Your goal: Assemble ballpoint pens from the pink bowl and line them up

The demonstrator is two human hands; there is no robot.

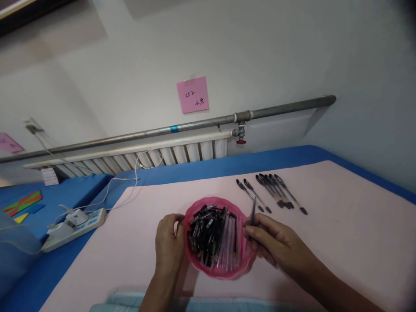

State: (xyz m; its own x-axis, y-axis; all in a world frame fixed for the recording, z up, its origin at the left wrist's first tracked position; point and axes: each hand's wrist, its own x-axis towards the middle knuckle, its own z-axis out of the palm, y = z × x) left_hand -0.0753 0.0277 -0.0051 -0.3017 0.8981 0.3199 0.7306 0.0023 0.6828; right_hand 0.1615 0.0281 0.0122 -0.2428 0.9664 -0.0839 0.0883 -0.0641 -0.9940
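A pink plastic bowl [224,272] sits on the pale pink table cover [341,225], filled with several black pen caps and clear pen barrels. My left hand [168,245] grips the bowl's left rim, fingers curled over the edge. At the bowl's right rim my right hand [274,242] pinches a thin pen part [252,212] that points upward. Beyond the bowl, several assembled black pens [274,193] lie in a row.
A white power strip [76,225] with plugs and a white cable lies on the blue cloth at left. Coloured paper shapes [22,203] lie further left. A radiator [146,158] and grey pipe run along the wall, with a pink note [192,94] above.
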